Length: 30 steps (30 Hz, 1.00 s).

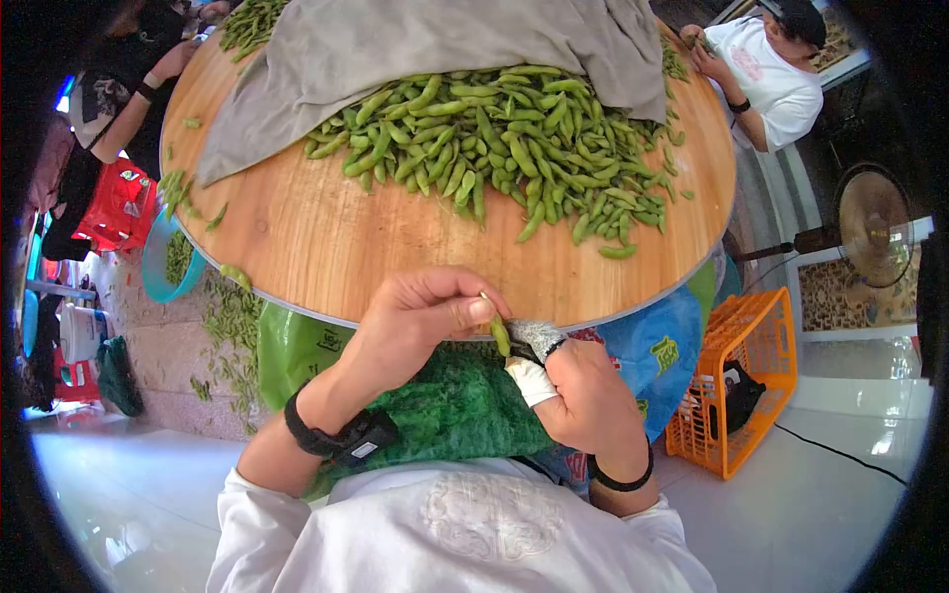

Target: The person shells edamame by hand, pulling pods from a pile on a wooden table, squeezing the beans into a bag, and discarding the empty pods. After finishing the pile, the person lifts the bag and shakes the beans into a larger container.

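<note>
A single green soybean pod (pixel 501 334) is upright between my two hands, just past the table's near edge. My left hand (pixel 410 326) pinches its upper end between thumb and forefinger. My right hand (pixel 588 390) is closed at the pod's lower end, with a grey wrapping on the forefinger and a white wrapping on the thumb. Something small and dark shows between these wrapped fingers; I cannot make out what it is. Beyond my hands, a large heap of green pods (pixel 494 138) lies on the round wooden table (pixel 306 237), partly under a grey cloth (pixel 395 49).
Green netting (pixel 445 410) covers my lap. An orange crate (pixel 736 385) and a fan (pixel 875 222) stand at right. At left are a turquoise basin (pixel 158 262), a red crate (pixel 119 208) and pods scattered on the floor (pixel 232 346). Two other people sit across the table.
</note>
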Tool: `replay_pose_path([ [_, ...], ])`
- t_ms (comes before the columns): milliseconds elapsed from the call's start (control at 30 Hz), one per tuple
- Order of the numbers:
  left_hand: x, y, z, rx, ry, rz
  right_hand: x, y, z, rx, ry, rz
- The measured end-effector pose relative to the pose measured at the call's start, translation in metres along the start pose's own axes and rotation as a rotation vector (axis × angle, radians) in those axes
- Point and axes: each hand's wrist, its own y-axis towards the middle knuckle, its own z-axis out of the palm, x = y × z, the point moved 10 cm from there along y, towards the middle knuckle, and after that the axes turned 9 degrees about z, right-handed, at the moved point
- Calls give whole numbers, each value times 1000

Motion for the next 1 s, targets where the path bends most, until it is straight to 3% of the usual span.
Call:
replay_pose_path([
  [433,-7,3,1,22,117,73,-9,7,12,73,69,39],
  [533,-14,5,-2,18,187,177,-15,11,11,53,115,52],
  [633,-24,3,5,86,264,284,-23,12,16,200,329,85],
  [700,-21,3,13,129,160,225,-35,7,34,443,819,301],
  [733,-19,4,11,130,159,225,-36,6,34,442,818,301],
  [800,-23,6,23,290,107,314,-46,-3,49,571,1140,539],
  [833,-25,6,25,290,107,317,-42,-3,47,570,1137,537],
  [900,4,6,10,80,-42,-35,-35,10,19,259,558,309],
  [933,6,7,10,80,-42,-36,-35,8,22,259,559,309],
  [1000,11,7,1,7,-38,-52,-26,8,10,62,282,125],
])
